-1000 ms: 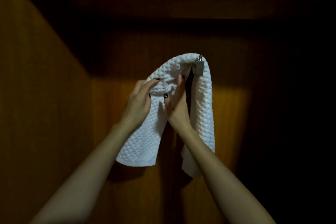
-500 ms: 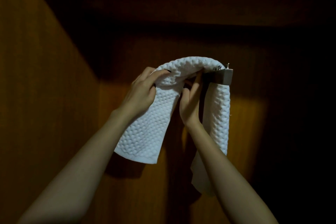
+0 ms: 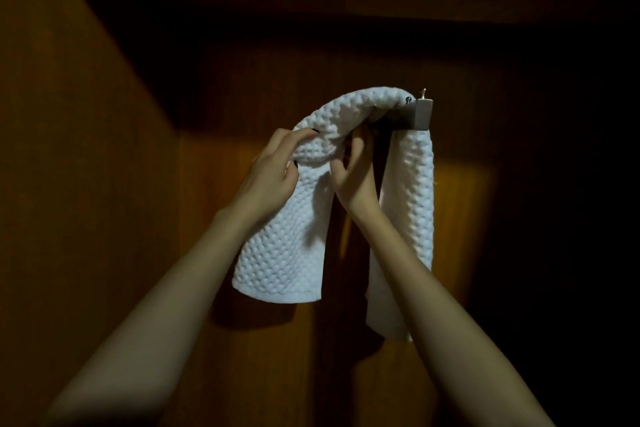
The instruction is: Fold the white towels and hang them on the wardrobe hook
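Inside a dim wooden wardrobe (image 3: 86, 184), lit in a warm patch on its back panel, a white waffle-weave towel (image 3: 287, 246) hangs draped over a hook. The towel arches up and over the metal, with one folded length falling on the left and a second, longer length falling on the right, its lower end partly hidden behind the right forearm. Both bare forearms reach up from the bottom of the view towards the arch. The left hand (image 3: 270, 177) grips the left length just below the bend: its fingers curl over the front of the cloth and bunch it, with dark-painted nails showing at the fold. The right hand (image 3: 356, 177) is raised in the gap between the two lengths, with its fingers curled beside the bunched fold and its thumb side tucked under the arch. Whether it pinches the cloth or only touches it cannot be told in this light. The hook (image 3: 420, 113) is a square-ended metal bar jutting out from the back panel, with two small pins standing on top, just beside the towel's edge.
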A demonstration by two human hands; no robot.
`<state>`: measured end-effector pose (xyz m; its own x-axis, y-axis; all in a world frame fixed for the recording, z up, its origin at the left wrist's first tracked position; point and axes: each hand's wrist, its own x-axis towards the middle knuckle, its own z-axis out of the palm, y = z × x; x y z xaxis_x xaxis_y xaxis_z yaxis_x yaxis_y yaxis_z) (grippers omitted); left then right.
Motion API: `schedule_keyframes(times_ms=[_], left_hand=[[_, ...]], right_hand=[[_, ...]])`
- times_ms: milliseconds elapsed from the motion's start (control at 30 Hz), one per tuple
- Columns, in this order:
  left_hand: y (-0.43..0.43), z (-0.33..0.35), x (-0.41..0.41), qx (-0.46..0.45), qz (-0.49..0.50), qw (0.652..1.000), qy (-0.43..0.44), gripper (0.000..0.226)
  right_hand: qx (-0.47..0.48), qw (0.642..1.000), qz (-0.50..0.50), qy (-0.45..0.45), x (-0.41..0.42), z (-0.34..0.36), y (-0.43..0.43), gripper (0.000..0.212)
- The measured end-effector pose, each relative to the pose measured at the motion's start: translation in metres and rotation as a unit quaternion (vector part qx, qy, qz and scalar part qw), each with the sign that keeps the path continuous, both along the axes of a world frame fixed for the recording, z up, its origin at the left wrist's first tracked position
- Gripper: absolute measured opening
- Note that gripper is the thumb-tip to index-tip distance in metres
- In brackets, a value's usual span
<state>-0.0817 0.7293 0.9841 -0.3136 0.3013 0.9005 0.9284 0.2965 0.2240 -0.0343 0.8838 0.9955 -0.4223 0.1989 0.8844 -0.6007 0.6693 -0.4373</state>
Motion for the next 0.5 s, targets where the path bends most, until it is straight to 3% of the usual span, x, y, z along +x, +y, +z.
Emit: schedule_keyframes(times_ms=[167, 300, 367, 433, 500], left_hand=[[0.014, -0.031, 0.004, -0.010, -0.046, 0.999, -0.007, 0.059], [0.040, -0.065, 0.016, -0.066, -0.024, 0.994, -0.085, 0.072], [0.053, -0.086, 0.025, -0.086, 0.022, 0.990, -0.110, 0.074], [0.065, -0.109, 0.037, -0.067, 0.032, 0.992, -0.107, 0.076], [0.073, -0.128, 0.047, -0.049, 0.023, 0.991, -0.121, 0.072]], right_hand=[[0.033, 0.995, 0.040, -0.086, 0.027, -0.041, -0.010, 0.057], [0.037, 0.987, 0.003, -0.156, 0.059, -0.067, -0.008, 0.058], [0.035, 0.995, -0.075, -0.063, 0.086, -0.088, -0.005, 0.049], [0.062, 0.978, -0.187, 0.071, 0.113, -0.110, 0.005, 0.042], [0.072, 0.950, -0.291, 0.082, 0.126, -0.116, 0.023, 0.045]])
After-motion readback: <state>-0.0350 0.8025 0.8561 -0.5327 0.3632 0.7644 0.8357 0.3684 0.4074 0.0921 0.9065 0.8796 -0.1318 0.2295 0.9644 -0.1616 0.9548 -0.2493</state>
